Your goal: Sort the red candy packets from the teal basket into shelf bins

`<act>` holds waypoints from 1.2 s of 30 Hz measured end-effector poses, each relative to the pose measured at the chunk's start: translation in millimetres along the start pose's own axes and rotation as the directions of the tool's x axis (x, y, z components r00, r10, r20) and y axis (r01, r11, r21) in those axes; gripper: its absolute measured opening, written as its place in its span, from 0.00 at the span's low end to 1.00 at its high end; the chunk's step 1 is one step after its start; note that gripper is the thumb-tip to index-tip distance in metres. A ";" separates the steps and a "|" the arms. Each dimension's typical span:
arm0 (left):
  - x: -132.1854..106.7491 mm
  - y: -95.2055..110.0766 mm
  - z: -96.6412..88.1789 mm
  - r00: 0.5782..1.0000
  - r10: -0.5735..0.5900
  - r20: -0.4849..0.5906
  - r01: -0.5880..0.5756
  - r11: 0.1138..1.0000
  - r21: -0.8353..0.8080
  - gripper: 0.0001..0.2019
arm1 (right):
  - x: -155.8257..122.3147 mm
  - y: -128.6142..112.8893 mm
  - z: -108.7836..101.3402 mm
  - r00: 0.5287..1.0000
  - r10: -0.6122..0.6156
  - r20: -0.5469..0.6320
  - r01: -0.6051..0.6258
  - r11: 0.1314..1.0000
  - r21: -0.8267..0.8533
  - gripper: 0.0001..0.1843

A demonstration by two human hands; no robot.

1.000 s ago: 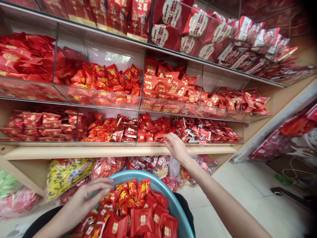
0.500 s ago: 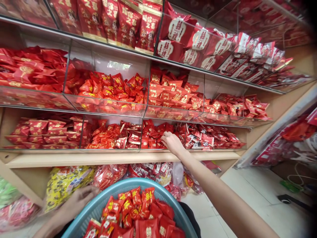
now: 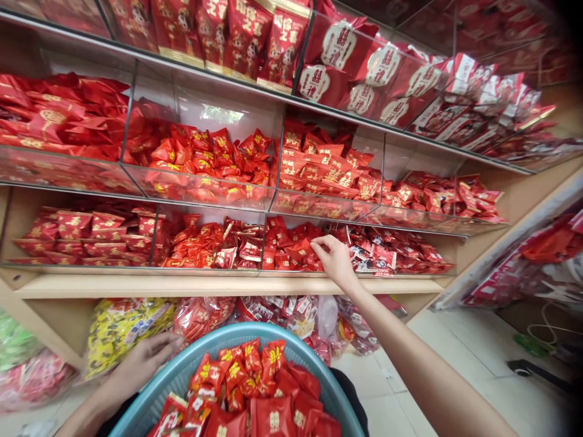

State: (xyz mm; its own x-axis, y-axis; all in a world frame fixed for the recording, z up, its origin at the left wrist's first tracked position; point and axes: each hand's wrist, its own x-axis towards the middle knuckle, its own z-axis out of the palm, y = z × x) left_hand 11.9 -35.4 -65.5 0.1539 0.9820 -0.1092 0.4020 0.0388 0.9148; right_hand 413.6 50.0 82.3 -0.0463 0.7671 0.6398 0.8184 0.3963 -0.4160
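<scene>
My right hand [image 3: 336, 260] reaches into a bottom-shelf compartment, with thumb and fingertips pinched together on the edge of a small red candy packet [image 3: 300, 249]. Other red packets lie around it in that compartment. My left hand [image 3: 146, 359] is beside the left rim of a blue-green plastic basket [image 3: 279, 331], fingers stretched out and holding nothing. Inside the basket are shiny red candy packets [image 3: 273, 416] with gold lettering, some larger and flatter than the others.
Clear-fronted shelf compartments [image 3: 204, 185] of red packets rise ahead. A wooden ledge [image 3: 228, 286] runs below them. Under it lie a bag of yellow-wrapped candies [image 3: 125, 328] and several bags of red ones. White floor tiles [image 3: 449, 340] show at right, near hanging red goods [image 3: 553, 243].
My right hand has drawn slightly right and back, and a red packet now shows at its fingertips. The fingers of my left hand have straightened. The view has shifted a little.
</scene>
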 end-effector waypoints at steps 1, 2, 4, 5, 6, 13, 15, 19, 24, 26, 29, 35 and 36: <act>1.7 0.0 -1.5 0.999 0.005 -0.034 -0.005 1.000 -0.014 0.21 | -5.9 -4.8 -1.5 1.000 0.017 -0.016 -0.017 0.999 0.038 0.13; 2.8 3.0 -2.7 0.998 0.011 -0.062 -0.012 1.000 -0.021 0.22 | -13.3 -10.8 -2.5 0.999 0.039 -0.026 -0.036 0.996 0.086 0.13; 1.5 20.2 -2.7 0.994 0.040 -0.100 -0.040 0.999 0.001 0.23 | -31.9 -25.8 -2.6 0.994 0.109 -0.016 -0.102 0.967 0.235 0.13; -1.2 34.2 -1.0 0.991 0.068 -0.113 -0.065 0.997 0.031 0.22 | -42.5 -34.5 -1.7 0.986 0.166 0.011 -0.159 0.920 0.358 0.13; -5.3 51.0 2.2 0.986 0.108 -0.125 -0.104 0.994 0.044 0.21 | -53.5 -43.4 0.0 0.973 0.223 0.059 -0.224 0.851 0.476 0.12; -34.8 136.5 48.7 0.971 0.239 -0.025 -0.240 0.956 -0.171 0.18 | -114.4 -91.3 19.2 0.876 0.334 0.349 -0.478 0.501 0.721 0.10; -36.3 134.7 58.3 0.972 0.234 -0.025 -0.233 0.942 -0.241 0.17 | -123.6 -96.4 23.0 0.869 0.317 0.381 -0.493 0.481 0.725 0.10; -36.0 123.8 68.0 0.977 0.200 -0.071 -0.211 0.945 -0.248 0.11 | -135.9 -99.6 27.1 0.854 0.288 0.434 -0.521 0.473 0.710 0.09; -39.1 122.6 72.6 0.979 0.196 -0.062 -0.205 0.956 -0.211 0.11 | -142.2 -101.0 30.2 0.796 0.309 0.520 -0.605 0.416 0.679 0.11; -40.8 124.1 73.6 0.981 0.191 -0.038 -0.195 0.961 -0.195 0.11 | -142.0 -102.1 30.0 0.799 0.309 0.516 -0.601 0.417 0.682 0.11; -42.6 125.6 74.9 0.980 0.197 -0.015 -0.197 0.968 -0.157 0.11 | -141.4 -103.8 27.4 0.819 0.309 0.484 -0.573 0.457 0.680 0.11; -43.9 124.2 75.6 0.977 0.215 -0.005 -0.213 0.965 -0.153 0.12 | -146.1 -104.7 25.4 0.833 0.319 0.452 -0.554 0.488 0.675 0.12; -44.2 123.9 75.4 0.976 0.216 -0.005 -0.214 0.964 -0.156 0.12 | -147.3 -105.0 25.9 0.836 0.321 0.446 -0.549 0.489 0.677 0.12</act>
State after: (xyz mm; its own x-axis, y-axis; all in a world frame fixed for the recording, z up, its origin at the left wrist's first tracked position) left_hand 123.0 -87.9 23.3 0.2324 0.9682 0.0928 0.2137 -0.1439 0.9662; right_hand 319.7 -91.5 15.0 -0.0312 0.9931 0.1130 0.0380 0.1141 -0.9927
